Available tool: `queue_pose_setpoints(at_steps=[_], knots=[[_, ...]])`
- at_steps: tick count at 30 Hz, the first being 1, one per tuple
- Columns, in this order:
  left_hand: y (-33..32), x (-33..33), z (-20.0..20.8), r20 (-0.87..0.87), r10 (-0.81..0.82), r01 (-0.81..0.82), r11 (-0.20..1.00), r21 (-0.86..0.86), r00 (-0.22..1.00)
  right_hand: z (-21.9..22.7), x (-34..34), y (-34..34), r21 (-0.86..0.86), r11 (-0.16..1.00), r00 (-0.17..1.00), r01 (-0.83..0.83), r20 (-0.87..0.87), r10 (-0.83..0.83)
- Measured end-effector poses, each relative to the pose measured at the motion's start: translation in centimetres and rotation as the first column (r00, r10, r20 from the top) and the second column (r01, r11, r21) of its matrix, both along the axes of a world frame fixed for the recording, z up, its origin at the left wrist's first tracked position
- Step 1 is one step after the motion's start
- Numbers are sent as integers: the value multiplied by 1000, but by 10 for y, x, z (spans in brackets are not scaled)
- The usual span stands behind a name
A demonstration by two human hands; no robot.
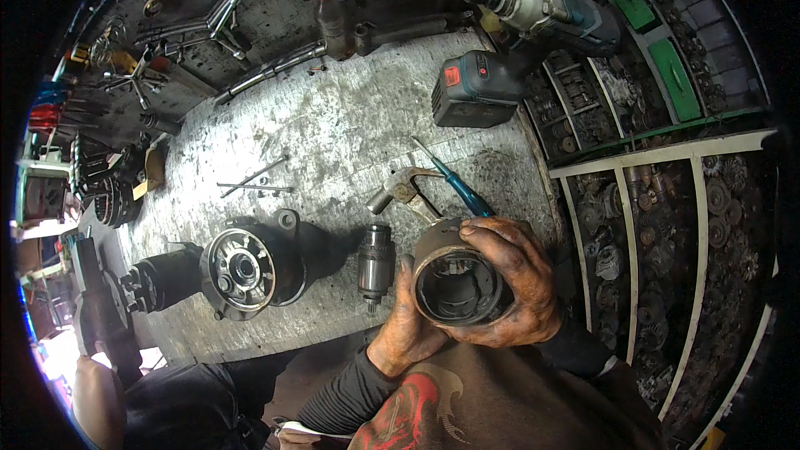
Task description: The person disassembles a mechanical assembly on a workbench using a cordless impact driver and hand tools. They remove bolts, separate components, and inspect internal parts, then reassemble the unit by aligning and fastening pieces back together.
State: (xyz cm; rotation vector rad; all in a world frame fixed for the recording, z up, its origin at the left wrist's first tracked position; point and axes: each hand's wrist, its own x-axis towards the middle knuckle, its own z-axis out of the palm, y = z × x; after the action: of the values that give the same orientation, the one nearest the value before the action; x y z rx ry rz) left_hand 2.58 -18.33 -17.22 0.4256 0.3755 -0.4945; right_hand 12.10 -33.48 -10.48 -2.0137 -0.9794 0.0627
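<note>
Dark brown-grey, hollow metal cylinder held at the near edge of the worn, grey-white workbench, right of middle; whether it also rests on the bench cannot be told. Open mouth faces back toward the wearer; long axis runs roughly near to far, the body extending beyond the mouth. Left hand grasps its left and near sides, thumb upright along the wall; right hand is wrapped around the right side. Count: one cylinder; one steel-and-dark ribbed rotor standing apart to the left, toothed tip nearward; one round, grey cast-metal housing farther left; one claw hammer and one blue-handled screwdriver just beyond; two thin metal rods at far left. Cylinder's appearance: scuffed, dull, with a thick circular rim; curved pieces line the shadowed inner wall.
</note>
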Motion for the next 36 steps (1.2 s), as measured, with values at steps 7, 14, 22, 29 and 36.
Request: queue_pose_setpoints(at_steps=[7, 14, 22, 29, 36], knots=[[-2, -7, -6, 20, 58, -57, 997, -55, 998, 7, 0, 9, -28, 1000, 998, -8, 67, 9], [-4, -17, -3, 94, 198, -185, 974, -132, 976, 15, -6, 17, -183, 983, 986, -17, 162, 47], [-9, -22, -5, 251, 176, -204, 975, 89, 952, 19, -9, 21, -208, 978, 978, 9, 203, 34], [-13, -11, -14, 70, 186, -160, 948, -277, 980, 17, -8, 17, -231, 973, 980, 14, 198, 33], [12, 40, -21, 83, 301, -294, 952, -87, 950, 0, 19, 10, -170, 985, 976, 32, 216, 6]])
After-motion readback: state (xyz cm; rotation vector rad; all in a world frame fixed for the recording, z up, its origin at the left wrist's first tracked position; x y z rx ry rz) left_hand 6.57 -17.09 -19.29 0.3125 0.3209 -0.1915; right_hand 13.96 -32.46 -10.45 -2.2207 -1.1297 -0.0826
